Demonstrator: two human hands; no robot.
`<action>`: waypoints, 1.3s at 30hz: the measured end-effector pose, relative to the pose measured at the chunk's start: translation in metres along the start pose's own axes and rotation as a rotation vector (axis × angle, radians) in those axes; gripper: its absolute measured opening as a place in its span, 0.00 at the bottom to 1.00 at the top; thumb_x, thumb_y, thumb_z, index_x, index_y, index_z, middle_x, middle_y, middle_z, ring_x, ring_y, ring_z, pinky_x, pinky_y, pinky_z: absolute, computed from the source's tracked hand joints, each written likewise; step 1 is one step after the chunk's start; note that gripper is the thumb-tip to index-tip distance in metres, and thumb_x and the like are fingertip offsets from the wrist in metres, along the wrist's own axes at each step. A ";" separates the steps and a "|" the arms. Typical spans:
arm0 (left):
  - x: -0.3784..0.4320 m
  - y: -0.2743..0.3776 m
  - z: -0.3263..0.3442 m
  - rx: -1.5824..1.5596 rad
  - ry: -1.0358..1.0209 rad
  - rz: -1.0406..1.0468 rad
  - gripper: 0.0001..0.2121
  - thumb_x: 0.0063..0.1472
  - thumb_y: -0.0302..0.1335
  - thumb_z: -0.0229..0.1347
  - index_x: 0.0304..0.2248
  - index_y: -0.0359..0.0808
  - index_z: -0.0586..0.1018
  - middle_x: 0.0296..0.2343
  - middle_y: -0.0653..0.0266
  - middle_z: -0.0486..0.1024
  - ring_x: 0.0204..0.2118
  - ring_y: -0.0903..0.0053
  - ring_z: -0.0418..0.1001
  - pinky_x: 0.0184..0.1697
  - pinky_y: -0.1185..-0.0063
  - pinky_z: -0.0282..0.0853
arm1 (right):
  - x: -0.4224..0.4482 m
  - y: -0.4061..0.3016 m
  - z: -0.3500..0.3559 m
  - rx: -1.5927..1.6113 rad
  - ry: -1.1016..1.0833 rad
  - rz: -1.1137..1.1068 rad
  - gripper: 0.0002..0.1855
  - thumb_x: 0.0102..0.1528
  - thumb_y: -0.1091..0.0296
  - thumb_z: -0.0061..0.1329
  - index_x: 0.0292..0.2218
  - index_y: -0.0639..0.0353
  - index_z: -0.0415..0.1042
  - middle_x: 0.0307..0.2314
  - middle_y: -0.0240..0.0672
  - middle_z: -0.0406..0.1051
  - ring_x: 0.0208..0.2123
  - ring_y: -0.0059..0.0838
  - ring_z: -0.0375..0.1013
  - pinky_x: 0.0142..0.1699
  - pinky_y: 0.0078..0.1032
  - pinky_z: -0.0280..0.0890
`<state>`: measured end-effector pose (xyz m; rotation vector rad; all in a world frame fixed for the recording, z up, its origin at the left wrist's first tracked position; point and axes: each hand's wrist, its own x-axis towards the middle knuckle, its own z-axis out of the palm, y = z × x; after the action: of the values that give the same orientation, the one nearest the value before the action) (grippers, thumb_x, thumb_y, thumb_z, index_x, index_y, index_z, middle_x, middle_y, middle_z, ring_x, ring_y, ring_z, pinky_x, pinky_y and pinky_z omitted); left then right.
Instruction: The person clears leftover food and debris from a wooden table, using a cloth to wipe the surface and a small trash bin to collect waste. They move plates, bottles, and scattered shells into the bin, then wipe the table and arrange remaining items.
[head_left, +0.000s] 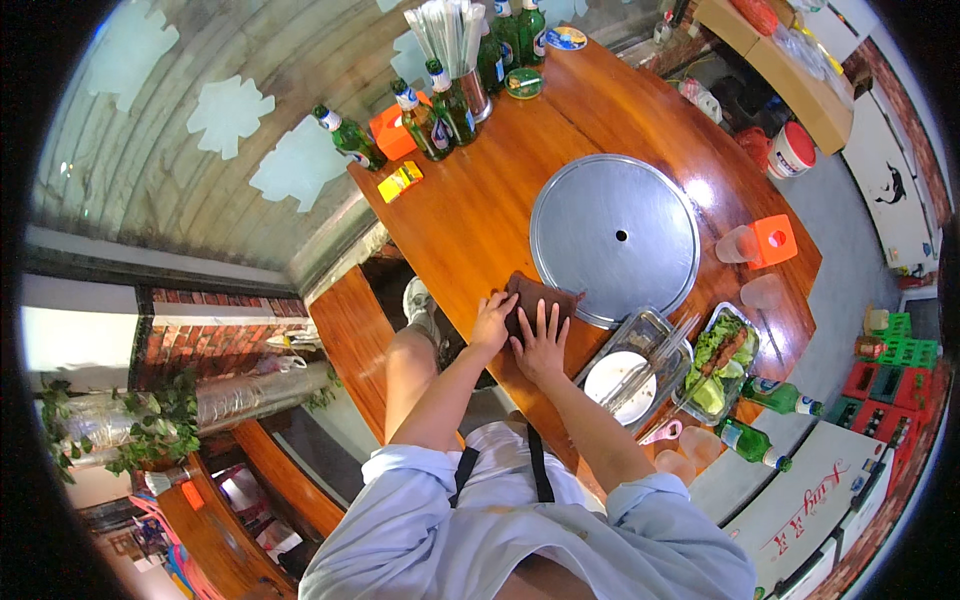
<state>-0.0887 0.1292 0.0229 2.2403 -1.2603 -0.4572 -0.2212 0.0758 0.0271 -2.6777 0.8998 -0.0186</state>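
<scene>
A folded brown cloth (534, 291) lies on the wooden table (465, 232), at the edge nearest me. My right hand (541, 345) rests flat on it with the fingers spread. At the cloth's left edge, my left hand (491, 322) touches it with bent fingers; whether they pinch the fabric is hidden. Just beyond, the cloth's far right corner meets the rim of a round metal disc (615, 232) with a small dark hole. Right of my right hand, a metal tray (637, 334) carries a white plate (621, 386) and several metal skewers (656, 360).
Another tray holds lettuce and browned food (724, 349). Green bottles (750, 442), plastic cups (699, 446) and an orange tissue box (772, 241) stand or lie at the right. More bottles (426, 124) and a straw-filled metal holder (474, 94) line the far left edge. A bench (352, 337) is left.
</scene>
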 end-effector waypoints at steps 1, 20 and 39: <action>0.002 -0.002 -0.002 -0.003 0.008 0.027 0.25 0.45 0.12 0.43 0.45 0.38 0.71 0.43 0.55 0.65 0.42 0.57 0.62 0.49 0.72 0.59 | 0.002 -0.004 0.000 0.008 0.020 0.013 0.32 0.53 0.46 0.36 0.57 0.41 0.48 0.58 0.43 0.36 0.60 0.49 0.30 0.58 0.52 0.27; 0.186 -0.087 -0.077 -0.065 -0.455 0.497 0.26 0.46 0.12 0.45 0.47 0.35 0.68 0.45 0.51 0.62 0.45 0.55 0.59 0.51 0.69 0.55 | 0.156 -0.091 0.016 0.005 0.081 0.586 0.31 0.55 0.46 0.33 0.58 0.41 0.46 0.58 0.45 0.32 0.59 0.52 0.28 0.58 0.53 0.25; 0.374 -0.074 -0.053 0.779 0.027 0.492 0.20 0.51 0.20 0.48 0.46 0.26 0.65 0.54 0.56 0.51 0.36 0.67 0.64 0.36 0.82 0.69 | 0.410 0.038 -0.008 -0.114 0.294 0.194 0.27 0.51 0.52 0.38 0.52 0.46 0.56 0.58 0.32 0.41 0.60 0.42 0.36 0.59 0.49 0.32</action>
<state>0.1803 -0.1459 0.0086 2.3450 -2.1589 0.3096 0.0843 -0.1971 -0.0120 -2.7227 1.2822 -0.3347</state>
